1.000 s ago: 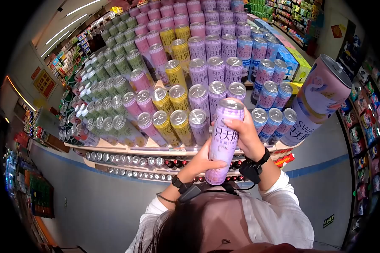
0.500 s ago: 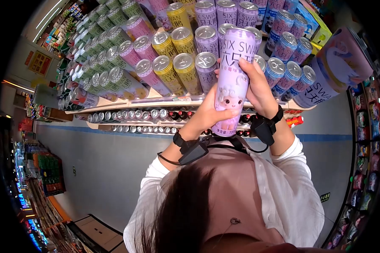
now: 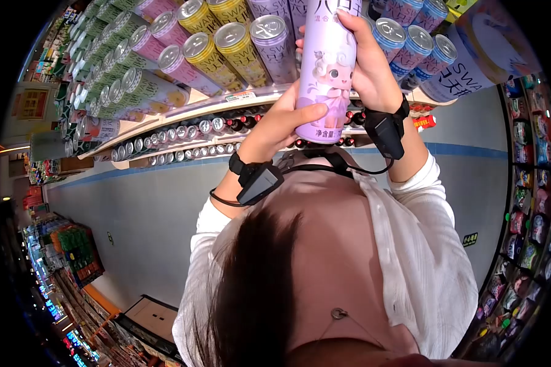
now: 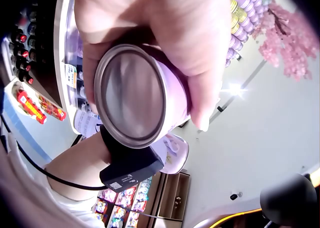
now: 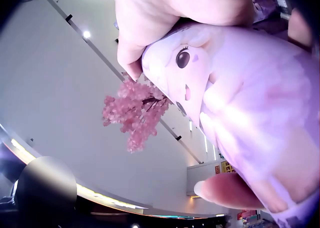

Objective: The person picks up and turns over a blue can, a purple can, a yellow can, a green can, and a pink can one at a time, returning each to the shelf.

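Observation:
I hold a tall purple can (image 3: 327, 73) with a cartoon figure upright in front of me, with both hands on it. My left hand (image 3: 281, 125) grips its lower part, thumb across the front. My right hand (image 3: 364, 67) wraps the upper part from the right. The left wrist view looks at the can's round bottom (image 4: 132, 95) with my fingers (image 4: 200, 52) curled round the side. In the right wrist view the cartoon face on the can (image 5: 210, 92) fills the frame under my right hand (image 5: 165, 17), and a left fingertip (image 5: 225, 190) shows below.
Behind the can rises a tiered display (image 3: 183, 55) of yellow, pink, green, purple and blue cans. Small bottles (image 3: 183, 131) line the shelf below it. A giant can model (image 3: 477, 55) stands at the right. Stocked shelves (image 3: 526, 183) line the right side across a grey floor (image 3: 134, 214).
The can has come closer to me and higher in view, and its printed cartoon figure now faces me. Both hands stayed on it. The view has tilted down away from the display.

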